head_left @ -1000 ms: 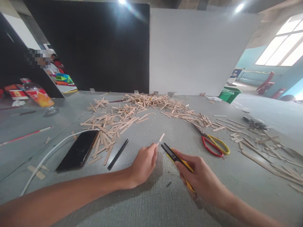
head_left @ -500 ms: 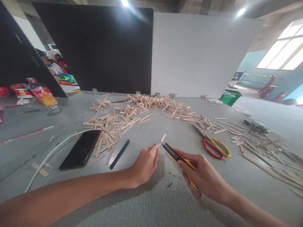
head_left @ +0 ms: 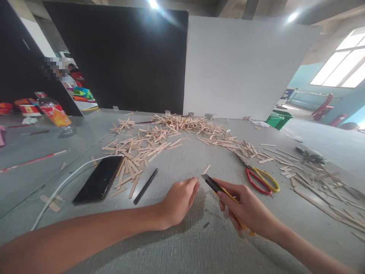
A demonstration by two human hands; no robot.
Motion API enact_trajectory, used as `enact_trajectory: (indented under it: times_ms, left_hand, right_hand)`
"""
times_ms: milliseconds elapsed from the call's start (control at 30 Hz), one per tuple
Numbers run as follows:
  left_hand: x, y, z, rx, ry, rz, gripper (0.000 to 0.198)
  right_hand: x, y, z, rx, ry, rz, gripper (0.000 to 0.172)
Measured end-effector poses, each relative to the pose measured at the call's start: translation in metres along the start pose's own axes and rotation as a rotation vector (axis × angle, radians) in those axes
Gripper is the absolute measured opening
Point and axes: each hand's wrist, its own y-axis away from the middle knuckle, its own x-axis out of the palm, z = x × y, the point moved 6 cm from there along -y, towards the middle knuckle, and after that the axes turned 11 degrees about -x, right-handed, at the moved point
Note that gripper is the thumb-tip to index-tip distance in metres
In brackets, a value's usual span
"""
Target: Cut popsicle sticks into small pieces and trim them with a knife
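Between the fingertips of my left hand (head_left: 180,199) is a thin wooden stick (head_left: 207,169); its free end points away from me and up to the right. My right hand (head_left: 243,207) is closed around a yellow and black utility knife (head_left: 214,185). The knife's tip is at the stick, close to my left fingertips; whether the blade touches the wood I cannot tell. A small dark scrap (head_left: 206,225) lies on the grey table below the hands. To the left of my left hand rests a black pen (head_left: 146,185).
Wooden sticks (head_left: 159,133) lie in a loose arc across the table. Red and yellow handled scissors (head_left: 262,180) are at right. A phone (head_left: 98,179) with a white cable (head_left: 61,186) and a drink bottle (head_left: 54,112) are at left. Black and white panels (head_left: 228,68) stand behind.
The knife has turned, with its tip now over the stick by my left fingertips. My left hand has shifted slightly right, and the stick leans more to the right.
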Motion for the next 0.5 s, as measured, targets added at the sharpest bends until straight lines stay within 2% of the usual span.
enact_trajectory:
  times_ms: [133,267,367,433,500]
  left_hand:
    - [-0.002,-0.001,-0.002,-0.016,-0.016,-0.008,0.028]
    - [-0.005,-0.002,-0.003,-0.056,-0.023,-0.031,0.038]
    - [-0.006,-0.002,-0.002,-0.079,-0.036,-0.050,0.043]
    - [-0.006,-0.002,-0.002,-0.088,-0.045,-0.053,0.043]
    - [-0.006,-0.002,-0.002,-0.094,-0.049,-0.049,0.042]
  right_hand:
    - [-0.006,-0.001,0.004,-0.057,0.166,-0.038,0.052]
    - [-0.016,-0.001,0.018,-0.267,0.576,-0.107,0.048]
    - [-0.018,0.000,0.021,-0.393,0.825,-0.095,0.050]
    - [-0.018,0.000,0.018,-0.425,0.899,-0.052,0.051]
    - [-0.020,0.001,0.018,-0.444,0.925,-0.070,0.051]
